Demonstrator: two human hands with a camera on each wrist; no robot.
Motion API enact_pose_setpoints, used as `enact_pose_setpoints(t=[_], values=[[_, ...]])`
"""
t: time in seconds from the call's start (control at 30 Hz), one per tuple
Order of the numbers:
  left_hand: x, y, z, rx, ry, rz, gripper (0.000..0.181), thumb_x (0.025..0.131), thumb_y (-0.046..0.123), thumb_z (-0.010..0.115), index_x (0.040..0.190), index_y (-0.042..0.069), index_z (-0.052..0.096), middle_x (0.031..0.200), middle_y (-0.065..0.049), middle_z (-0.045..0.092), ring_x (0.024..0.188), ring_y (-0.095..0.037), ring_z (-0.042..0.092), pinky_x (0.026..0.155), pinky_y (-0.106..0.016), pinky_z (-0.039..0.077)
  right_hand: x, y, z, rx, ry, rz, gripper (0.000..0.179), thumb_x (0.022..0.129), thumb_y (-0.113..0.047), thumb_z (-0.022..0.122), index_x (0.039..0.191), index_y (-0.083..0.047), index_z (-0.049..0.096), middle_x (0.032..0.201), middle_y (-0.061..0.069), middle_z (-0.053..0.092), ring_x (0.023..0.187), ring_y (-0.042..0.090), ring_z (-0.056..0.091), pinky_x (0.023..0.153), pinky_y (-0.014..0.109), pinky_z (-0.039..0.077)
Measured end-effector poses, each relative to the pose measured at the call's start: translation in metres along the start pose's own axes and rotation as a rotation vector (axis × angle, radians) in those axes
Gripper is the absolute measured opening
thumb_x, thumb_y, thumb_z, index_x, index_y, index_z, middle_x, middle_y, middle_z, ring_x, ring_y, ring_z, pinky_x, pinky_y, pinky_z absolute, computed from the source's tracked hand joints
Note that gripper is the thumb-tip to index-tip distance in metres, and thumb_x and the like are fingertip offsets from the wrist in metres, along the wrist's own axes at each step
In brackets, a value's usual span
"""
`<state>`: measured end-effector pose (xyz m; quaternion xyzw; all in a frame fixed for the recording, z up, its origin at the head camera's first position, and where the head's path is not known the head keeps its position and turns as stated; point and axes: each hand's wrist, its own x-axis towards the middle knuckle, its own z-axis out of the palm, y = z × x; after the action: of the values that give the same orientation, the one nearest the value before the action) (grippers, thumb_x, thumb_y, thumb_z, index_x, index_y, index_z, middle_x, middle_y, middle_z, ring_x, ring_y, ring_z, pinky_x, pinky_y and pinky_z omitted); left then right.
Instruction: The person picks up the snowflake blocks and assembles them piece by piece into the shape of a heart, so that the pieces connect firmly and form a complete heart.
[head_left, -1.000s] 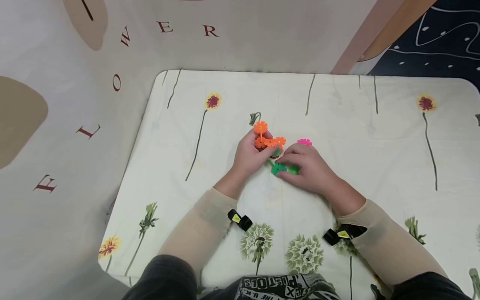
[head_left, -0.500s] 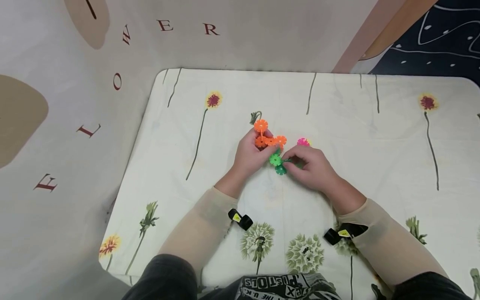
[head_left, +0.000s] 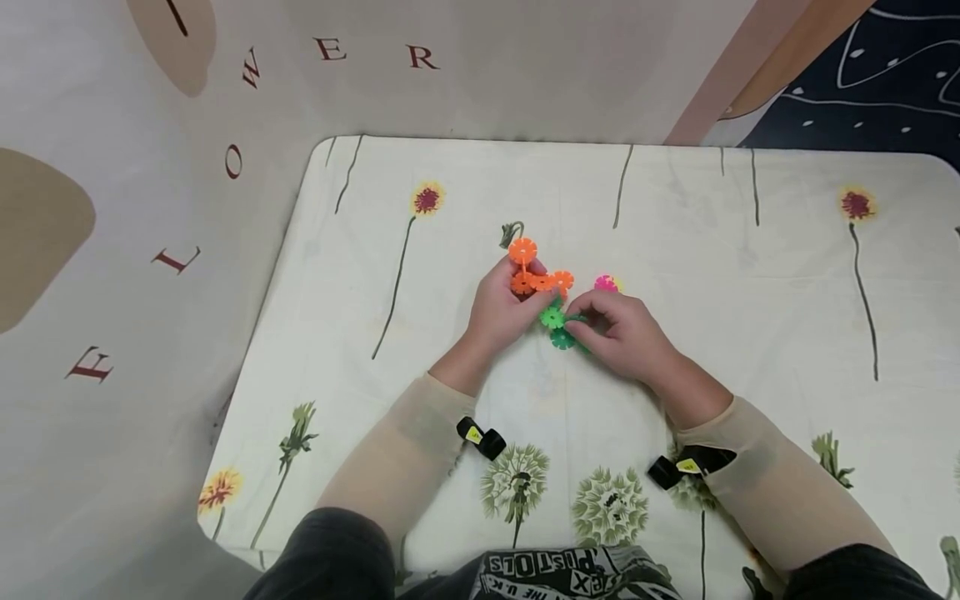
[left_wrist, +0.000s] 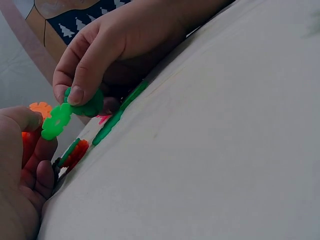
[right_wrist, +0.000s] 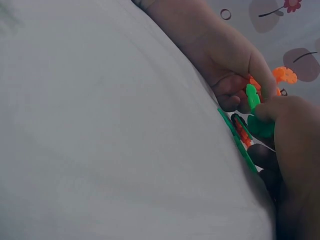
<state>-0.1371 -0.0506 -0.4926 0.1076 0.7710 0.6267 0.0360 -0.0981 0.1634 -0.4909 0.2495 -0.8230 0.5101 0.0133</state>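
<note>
My left hand [head_left: 501, 307] grips a joined piece of orange snowflake discs [head_left: 540, 283], with a light green disc [left_wrist: 56, 121] at its thumb end. Thumb and fingers of my right hand [head_left: 621, 337] pinch a dark green snowflake disc [left_wrist: 91, 104]. In the left wrist view its edge meets the light green disc; whether they interlock I cannot tell. Below the hands, another dark green disc [head_left: 562, 338] lies flat on the table. The right fingers partly hide the pinched disc in the head view.
A pink disc [head_left: 606, 283] with a yellow one beside it lies just beyond my right hand. Red and green discs [left_wrist: 76, 154] lie on the table under my left hand. The flower-print tablecloth [head_left: 450, 275] reaches a wall at the back.
My right hand has risen slightly from the discs on the table and pinches a dark green one by the light green disc. The left hand has barely moved.
</note>
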Motion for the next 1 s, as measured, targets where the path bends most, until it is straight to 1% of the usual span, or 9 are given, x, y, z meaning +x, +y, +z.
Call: enact_pose_setpoints(t=[0.1, 0.23, 0.33, 0.5, 0.6, 0.7, 0.77, 0.87, 1.0], values=[[0.0002, 0.0007, 0.0001, 0.003, 0.003, 0.008, 0.024, 0.095, 0.005, 0.08, 0.11, 0.006, 0.061, 0.103, -0.008, 0.066, 0.092, -0.021, 0.062, 0.08, -0.027, 0.056, -0.0002, 0.0005, -0.0006, -0.002, -0.014, 0.007, 0.015, 0.094, 0.008, 0.071, 0.099, -0.006, 0.068, 0.092, 0.001, 0.066, 0.076, 0.016, 0.052, 0.07, 0.025, 0.045], [0.0001, 0.0019, 0.0001, 0.002, 0.002, 0.01, 0.024, 0.094, 0.005, 0.08, 0.11, 0.006, 0.061, 0.103, -0.008, 0.066, 0.092, -0.021, 0.063, 0.08, -0.027, 0.057, -0.0003, 0.0005, -0.001, -0.017, -0.012, 0.01, 0.016, 0.093, 0.009, 0.065, 0.097, -0.007, 0.064, 0.089, 0.0, 0.062, 0.071, 0.015, 0.046, 0.068, 0.026, 0.04], [0.0001, 0.0017, 0.0001, -0.007, -0.001, 0.008, 0.026, 0.094, 0.005, 0.079, 0.111, 0.006, 0.06, 0.103, -0.008, 0.065, 0.09, -0.02, 0.063, 0.079, -0.027, 0.057, -0.0004, 0.0015, -0.001, -0.022, -0.005, -0.005, 0.017, 0.091, 0.009, 0.063, 0.097, -0.007, 0.067, 0.09, 0.0, 0.065, 0.072, 0.014, 0.048, 0.068, 0.025, 0.041], [0.0001, 0.0014, -0.0004, -0.02, -0.019, 0.016, 0.027, 0.095, 0.003, 0.077, 0.113, 0.005, 0.058, 0.101, -0.01, 0.064, 0.086, -0.021, 0.063, 0.075, -0.026, 0.055, 0.0008, 0.0037, -0.0003, -0.033, 0.014, -0.067, 0.025, 0.087, 0.011, 0.06, 0.092, -0.008, 0.076, 0.091, -0.001, 0.072, 0.078, 0.014, 0.057, 0.071, 0.024, 0.045], [0.0004, 0.0014, -0.0005, -0.026, -0.028, 0.023, 0.025, 0.094, 0.0, 0.075, 0.113, 0.004, 0.058, 0.101, -0.01, 0.063, 0.084, -0.023, 0.062, 0.076, -0.026, 0.054, 0.0008, 0.0035, 0.0007, -0.028, 0.063, -0.066, 0.024, 0.089, 0.011, 0.064, 0.095, -0.007, 0.078, 0.09, 0.0, 0.072, 0.075, 0.014, 0.056, 0.069, 0.024, 0.044], [0.0007, 0.0013, -0.0001, -0.024, -0.03, 0.024, 0.023, 0.095, 0.0, 0.073, 0.112, 0.004, 0.059, 0.102, -0.01, 0.062, 0.086, -0.023, 0.061, 0.077, -0.026, 0.053, 0.0009, 0.0017, 0.0017, -0.009, 0.149, -0.025, 0.017, 0.094, 0.007, 0.072, 0.104, -0.005, 0.078, 0.086, 0.001, 0.07, 0.069, 0.015, 0.051, 0.065, 0.023, 0.042], [0.0008, 0.0018, 0.0, -0.028, -0.033, 0.019, 0.021, 0.096, 0.0, 0.072, 0.112, 0.004, 0.059, 0.102, -0.01, 0.062, 0.087, -0.023, 0.06, 0.078, -0.026, 0.053, 0.0012, 0.0005, 0.002, 0.011, 0.207, 0.003, 0.015, 0.095, 0.004, 0.076, 0.107, -0.004, 0.077, 0.083, 0.002, 0.069, 0.065, 0.016, 0.049, 0.061, 0.022, 0.041], [0.0007, 0.0026, 0.0002, -0.021, -0.04, 0.012, 0.019, 0.097, 0.002, 0.073, 0.11, 0.004, 0.059, 0.102, -0.009, 0.063, 0.088, -0.023, 0.06, 0.078, -0.026, 0.053, 0.0022, -0.0001, 0.0021, 0.037, 0.276, 0.014, 0.016, 0.094, 0.004, 0.079, 0.108, -0.003, 0.076, 0.079, 0.004, 0.07, 0.063, 0.015, 0.053, 0.06, 0.02, 0.043], [0.0007, 0.0028, 0.0001, -0.017, -0.055, 0.01, 0.019, 0.097, 0.003, 0.074, 0.109, 0.005, 0.06, 0.102, -0.009, 0.063, 0.093, -0.023, 0.06, 0.081, -0.027, 0.053, 0.003, 0.0009, 0.0023, 0.058, 0.339, 0.006, 0.02, 0.09, 0.008, 0.08, 0.108, 0.0, 0.075, 0.079, 0.008, 0.07, 0.064, 0.011, 0.055, 0.061, 0.018, 0.045]])
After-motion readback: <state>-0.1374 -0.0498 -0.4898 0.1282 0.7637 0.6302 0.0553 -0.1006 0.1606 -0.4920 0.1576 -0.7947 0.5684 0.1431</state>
